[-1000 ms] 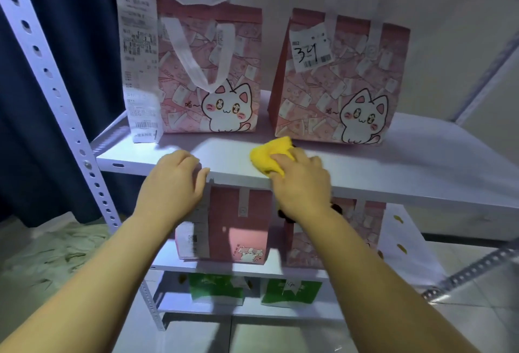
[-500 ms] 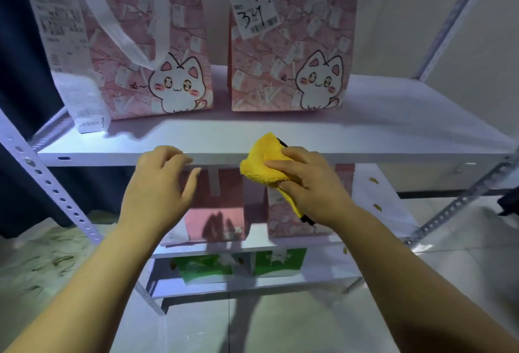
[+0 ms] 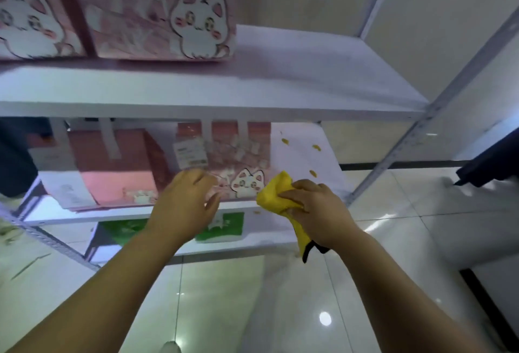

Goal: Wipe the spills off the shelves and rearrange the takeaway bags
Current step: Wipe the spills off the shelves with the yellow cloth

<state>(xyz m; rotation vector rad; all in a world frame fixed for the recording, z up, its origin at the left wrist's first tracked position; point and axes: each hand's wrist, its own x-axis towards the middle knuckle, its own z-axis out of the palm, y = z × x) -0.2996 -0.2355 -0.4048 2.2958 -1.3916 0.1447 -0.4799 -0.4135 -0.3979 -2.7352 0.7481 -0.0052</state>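
Note:
My right hand (image 3: 314,206) grips a bunched yellow cloth (image 3: 273,194) in front of the middle shelf (image 3: 323,181), whose right part carries yellow spill spots (image 3: 313,173). My left hand (image 3: 185,201) hangs with loosely curled fingers and holds nothing, in front of a pink cat-print takeaway bag (image 3: 238,156) on that shelf. A second pink bag (image 3: 118,167) stands to its left. Two more pink cat bags (image 3: 157,7) stand on the top shelf (image 3: 280,83).
Green bags (image 3: 222,226) sit on the lowest shelf. A slanted metal upright (image 3: 415,139) runs along the rack's right side and another (image 3: 53,243) on the left. Glossy floor tiles (image 3: 393,240) lie below; a dark object (image 3: 488,164) sticks in at the right.
Both hands have dropped from the top shelf's front edge to the middle shelf level. The view has swung down and to the right, so the top bags now sit at the upper left.

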